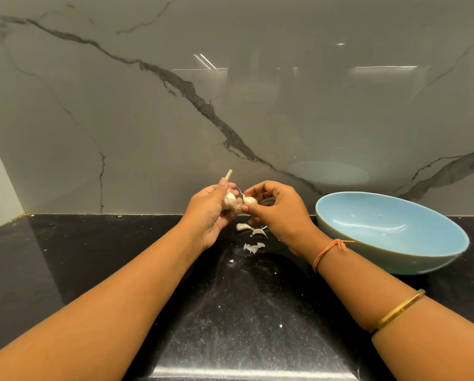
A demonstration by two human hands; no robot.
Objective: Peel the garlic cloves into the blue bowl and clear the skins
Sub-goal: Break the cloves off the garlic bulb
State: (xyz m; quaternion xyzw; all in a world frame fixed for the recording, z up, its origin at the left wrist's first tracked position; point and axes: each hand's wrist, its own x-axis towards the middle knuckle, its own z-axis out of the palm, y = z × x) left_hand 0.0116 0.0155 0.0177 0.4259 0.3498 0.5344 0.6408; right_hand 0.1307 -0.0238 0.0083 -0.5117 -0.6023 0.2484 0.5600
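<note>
Head view: your left hand [213, 209] curls around a knobbly white garlic bulb [229, 200], stem up, while your right hand [275, 213] pinches one smooth clove [250, 200] just beside it, above the speckled black counter [92, 257]. It is probably best to twist the clove off at its base. Papery skins [253, 247] lie below, and the glossy blue bowl [381, 232] sits near your right.

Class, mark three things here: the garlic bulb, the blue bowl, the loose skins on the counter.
garlic bulb [229, 200]: head view, on its white body.
blue bowl [389, 229]: head view, on its bare inner wall.
loose skins [252, 248]: head view, on the nearest flake.
</note>
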